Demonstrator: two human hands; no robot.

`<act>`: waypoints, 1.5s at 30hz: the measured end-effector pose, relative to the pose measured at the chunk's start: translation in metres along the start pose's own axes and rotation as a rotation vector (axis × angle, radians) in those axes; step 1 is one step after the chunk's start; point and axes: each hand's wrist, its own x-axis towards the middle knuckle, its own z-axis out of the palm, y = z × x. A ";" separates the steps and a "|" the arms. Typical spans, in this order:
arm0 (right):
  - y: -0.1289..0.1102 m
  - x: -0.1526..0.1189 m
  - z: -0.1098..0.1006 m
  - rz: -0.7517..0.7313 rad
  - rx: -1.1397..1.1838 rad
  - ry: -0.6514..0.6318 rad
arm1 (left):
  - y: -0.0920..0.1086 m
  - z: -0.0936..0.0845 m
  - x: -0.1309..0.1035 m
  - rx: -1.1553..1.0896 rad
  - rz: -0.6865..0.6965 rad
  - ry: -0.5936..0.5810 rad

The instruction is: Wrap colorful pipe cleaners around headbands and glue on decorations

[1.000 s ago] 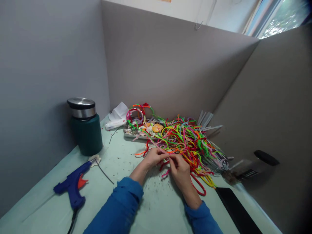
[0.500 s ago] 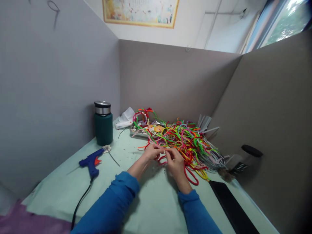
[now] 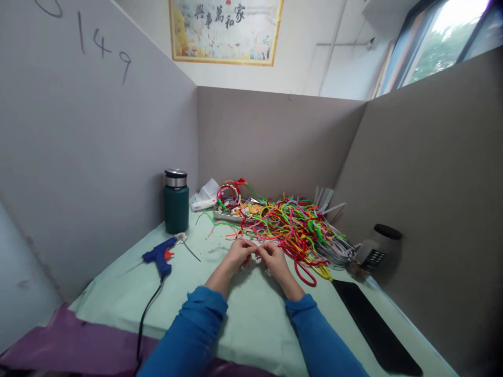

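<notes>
Since the preceding frame, the view had tilted upward, exposing more of the handwritten digits (image 3: 102, 47) and the framed picture (image 3: 226, 31), and a thin green strand (image 3: 214, 222) had come into sight before the tray. At far left, purple cloth (image 3: 66, 340) showed below the edge of the pale green table cover (image 3: 259, 324). Next came a blue glue gun (image 3: 159, 255), lying on its side with its nozzle toward a crumpled white scrap, and behind it a dark green bottle (image 3: 176, 209), upright near the left panel. White tissue (image 3: 207, 195) lay to the bottle's right, just beside a shallow metal tray (image 3: 228, 217) of small pieces bearing multicoloured rings. At centre, the left hand (image 3: 237, 255) was nearly closed, thumb and forefinger pinched together on a pink fuzzy strand (image 3: 248, 242); its remaining fingers were curled. The strand crossed the narrow gap to the right hand (image 3: 275, 259), whose thumb and forefinger likewise met on it, the fingertips of both hands almost touching above the table cover. Beyond and to the right spread a tangled heap of coloured strands (image 3: 298, 225), with a red loop (image 3: 305, 275) at its near edge. Farthest right, a black slab (image 3: 373, 324) lay flat, and a dark-lidded clear jar (image 3: 375, 254) stood tilted in view near the right panel.
</notes>
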 end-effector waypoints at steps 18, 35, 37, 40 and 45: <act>-0.005 -0.005 0.001 -0.129 -0.019 -0.041 | 0.005 -0.003 -0.004 -0.141 -0.207 0.024; -0.010 -0.013 -0.005 -0.089 -0.083 -0.220 | 0.010 -0.024 0.005 -0.474 -0.089 0.245; -0.013 -0.013 -0.009 -0.034 -0.019 -0.286 | 0.010 -0.028 0.007 -0.517 -0.089 0.255; -0.017 -0.013 -0.015 0.053 0.040 -0.373 | 0.011 -0.032 0.007 -0.574 -0.075 0.270; -0.021 -0.014 -0.021 0.096 0.101 -0.443 | 0.013 -0.036 0.007 -0.655 -0.072 0.284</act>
